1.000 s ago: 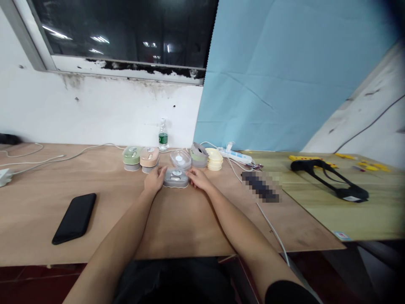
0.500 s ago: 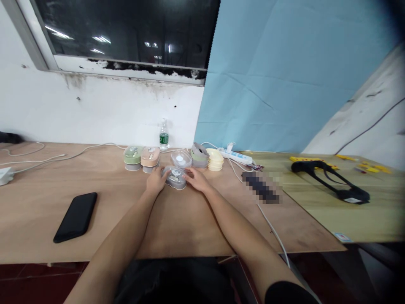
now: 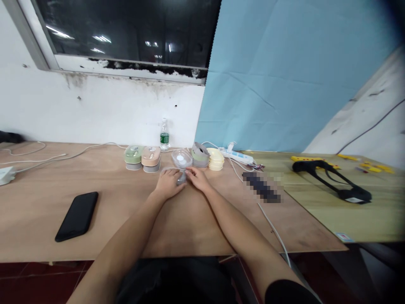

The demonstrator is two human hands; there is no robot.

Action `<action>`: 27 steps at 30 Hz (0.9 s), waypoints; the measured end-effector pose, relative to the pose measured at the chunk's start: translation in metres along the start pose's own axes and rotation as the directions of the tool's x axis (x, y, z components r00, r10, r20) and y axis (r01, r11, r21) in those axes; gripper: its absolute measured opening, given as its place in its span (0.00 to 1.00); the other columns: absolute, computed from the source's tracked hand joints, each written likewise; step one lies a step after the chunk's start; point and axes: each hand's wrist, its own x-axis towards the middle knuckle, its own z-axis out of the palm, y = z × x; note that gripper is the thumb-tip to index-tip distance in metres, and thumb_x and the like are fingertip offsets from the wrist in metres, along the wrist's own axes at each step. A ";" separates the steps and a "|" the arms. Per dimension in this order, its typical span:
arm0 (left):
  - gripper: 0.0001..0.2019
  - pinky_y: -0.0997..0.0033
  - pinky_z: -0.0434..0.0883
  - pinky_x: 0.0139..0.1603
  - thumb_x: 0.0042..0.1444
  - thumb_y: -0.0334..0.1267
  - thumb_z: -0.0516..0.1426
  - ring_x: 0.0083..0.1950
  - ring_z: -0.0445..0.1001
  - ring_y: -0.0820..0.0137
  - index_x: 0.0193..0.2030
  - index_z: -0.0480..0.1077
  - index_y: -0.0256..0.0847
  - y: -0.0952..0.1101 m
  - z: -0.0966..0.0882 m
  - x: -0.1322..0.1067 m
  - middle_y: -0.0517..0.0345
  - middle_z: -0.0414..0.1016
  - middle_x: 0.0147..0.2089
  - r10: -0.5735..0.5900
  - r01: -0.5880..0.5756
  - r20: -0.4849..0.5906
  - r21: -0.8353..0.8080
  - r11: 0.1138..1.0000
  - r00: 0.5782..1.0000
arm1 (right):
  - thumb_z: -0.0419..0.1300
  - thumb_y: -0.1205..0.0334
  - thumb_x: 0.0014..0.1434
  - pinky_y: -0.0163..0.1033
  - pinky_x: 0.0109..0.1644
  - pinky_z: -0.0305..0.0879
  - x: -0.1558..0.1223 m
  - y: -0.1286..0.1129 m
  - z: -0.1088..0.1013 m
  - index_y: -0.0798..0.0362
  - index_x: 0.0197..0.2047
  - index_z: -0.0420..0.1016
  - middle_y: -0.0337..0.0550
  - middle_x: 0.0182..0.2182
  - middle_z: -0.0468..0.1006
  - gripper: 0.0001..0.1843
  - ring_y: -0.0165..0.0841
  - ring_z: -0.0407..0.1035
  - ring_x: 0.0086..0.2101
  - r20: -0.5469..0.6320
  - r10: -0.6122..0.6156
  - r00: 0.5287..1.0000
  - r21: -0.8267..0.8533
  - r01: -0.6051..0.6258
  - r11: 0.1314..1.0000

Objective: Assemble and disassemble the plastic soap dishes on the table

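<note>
A small grey box with a clear lid [image 3: 181, 179] sits on the table in front of me, largely covered by my hands. My left hand [image 3: 169, 184] lies over its top, fingers across the lid and thumb along the near side. At the box's right side, the fingers of my right hand [image 3: 196, 177] hold its edge. Just behind stands a clear lid or container [image 3: 182, 158] with a white round spot. A grey and green stack of trays [image 3: 200, 155] and a stack of pale yellow trays [image 3: 215, 159] are to its right.
Green [image 3: 133, 156] and pink [image 3: 151, 157] lidded boxes stand left of my hands, with a water bottle [image 3: 164, 135] behind. A black phone [image 3: 77, 215] lies at left. A power strip [image 3: 237, 156], white cables, a blurred-out dark object [image 3: 262, 188] and a black strap frame [image 3: 332, 181] are at right.
My left hand has moved from the left side of the grey box onto its top, covering the lid. My right hand stays at the right side.
</note>
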 end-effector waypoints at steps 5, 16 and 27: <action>0.18 0.49 0.52 0.59 0.55 0.44 0.54 0.55 0.65 0.55 0.52 0.70 0.47 0.004 0.005 -0.002 0.48 0.71 0.52 -0.237 0.263 -0.151 0.177 0.948 0.960 | 0.55 0.49 0.58 0.38 0.36 0.65 0.004 0.013 -0.009 0.53 0.43 0.76 0.41 0.27 0.78 0.18 0.33 0.70 0.28 -0.206 0.025 0.978 -0.074 -0.041 0.996; 0.16 0.45 0.47 0.60 0.54 0.41 0.53 0.55 0.63 0.52 0.48 0.72 0.43 -0.015 -0.005 -0.003 0.46 0.71 0.53 -0.393 0.435 -0.216 0.205 0.877 0.894 | 0.51 0.51 0.58 0.36 0.34 0.60 0.005 0.012 -0.034 0.54 0.35 0.74 0.40 0.25 0.74 0.17 0.33 0.67 0.27 -0.630 -0.013 0.777 -0.136 -0.093 0.986; 0.14 0.51 0.56 0.52 0.55 0.32 0.50 0.52 0.64 0.53 0.44 0.74 0.42 -0.043 -0.008 -0.003 0.45 0.71 0.51 -0.451 0.500 -0.241 0.211 0.840 0.859 | 0.53 0.54 0.52 0.39 0.38 0.60 0.008 0.054 -0.079 0.56 0.40 0.71 0.42 0.26 0.72 0.17 0.36 0.65 0.29 -0.819 0.168 0.548 0.000 -0.294 0.956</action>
